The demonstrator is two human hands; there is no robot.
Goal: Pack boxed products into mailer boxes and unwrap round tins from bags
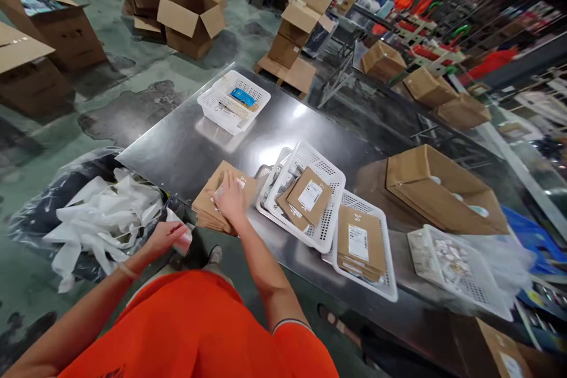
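My right hand (pixel 231 196) lies with fingers spread on top of a stack of brown cardboard envelopes (pixel 212 207) at the near edge of the metal table (pixel 186 153). To its left, my left hand (pixel 166 239) is off the table edge, closed around a piece of white paper (pixel 183 241). Beside it is a bin lined with clear plastic (pixel 33 212), full of crumpled white strips (pixel 106 212). Right of the stack, a white basket (pixel 325 159) holds labelled brown envelopes (pixel 315 196) and small packets. Another basket (pixel 390 271) holds more envelopes (pixel 361 242).
A white basket (pixel 257 85) with a blue packet (pixel 243 97) sits at the table's far end. To the right are a large open carton (pixel 443 195) and a basket of small packets (pixel 420 254). Cartons (pixel 188 18) stand on the floor. Someone's foot (pixel 330 316) shows below the table.
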